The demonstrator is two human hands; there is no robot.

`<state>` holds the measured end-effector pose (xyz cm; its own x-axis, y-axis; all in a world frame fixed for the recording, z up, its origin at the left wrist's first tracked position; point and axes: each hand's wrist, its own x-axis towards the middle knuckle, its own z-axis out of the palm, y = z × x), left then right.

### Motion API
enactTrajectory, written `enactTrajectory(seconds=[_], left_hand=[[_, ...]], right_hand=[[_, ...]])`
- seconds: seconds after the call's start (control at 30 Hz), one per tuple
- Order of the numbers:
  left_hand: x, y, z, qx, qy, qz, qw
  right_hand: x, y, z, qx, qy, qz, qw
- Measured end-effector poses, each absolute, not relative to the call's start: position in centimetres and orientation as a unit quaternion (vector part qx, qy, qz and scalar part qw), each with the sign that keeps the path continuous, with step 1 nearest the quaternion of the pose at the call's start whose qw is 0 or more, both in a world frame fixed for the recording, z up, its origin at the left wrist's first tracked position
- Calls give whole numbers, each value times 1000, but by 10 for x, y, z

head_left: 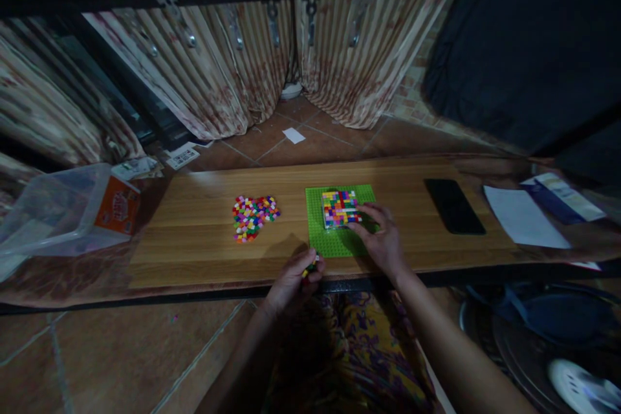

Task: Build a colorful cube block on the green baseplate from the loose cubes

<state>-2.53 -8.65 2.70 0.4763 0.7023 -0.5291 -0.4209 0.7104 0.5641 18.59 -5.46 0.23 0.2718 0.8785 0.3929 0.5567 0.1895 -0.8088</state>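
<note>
A green studded baseplate (pixel 317 242) lies on the wooden board, bearing a low block of many-coloured toy bricks (pixel 339 208). My right hand (pixel 383 239) reaches over the baseplate's right side, thumb and fingertips closed in at the block's right edge around a small toy brick (pixel 359 218). Whether that brick is loose or part of the block is too small to make out. Below the baseplate's lower left corner, my left hand (pixel 294 278) is closed around a few small toy bricks (pixel 310 268), yellow, dark and white among them. Its fingers partly hide them.
A pile of loose toy bricks (pixel 252 217) lies left of the baseplate on the wooden board (pixel 184 239). To the right are a black phone (pixel 455 206) and white paper (pixel 526 217). A clear plastic tub (pixel 72 207) with an orange label stands at the left end.
</note>
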Motion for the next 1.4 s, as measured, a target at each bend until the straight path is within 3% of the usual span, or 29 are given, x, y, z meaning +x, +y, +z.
enactTrajectory(seconds=[0.67, 0.9, 1.03, 1.2, 1.4], left_hand=[[-23, -86, 24, 140, 386, 348, 843], [-22, -86, 21, 116, 368, 358, 850], [-21, -87, 22, 125, 369, 368, 844], [-20, -88, 23, 151, 371, 384, 832], [-19, -88, 22, 171, 374, 381, 828]], right_hand=[[168, -41, -9, -624, -455, 262, 579], [158, -65, 14, -642, -521, 143, 543], [135, -88, 30, -568, -635, 246, 462], [121, -95, 28, -536, -653, 355, 400], [121, -93, 24, -518, -582, 475, 409]])
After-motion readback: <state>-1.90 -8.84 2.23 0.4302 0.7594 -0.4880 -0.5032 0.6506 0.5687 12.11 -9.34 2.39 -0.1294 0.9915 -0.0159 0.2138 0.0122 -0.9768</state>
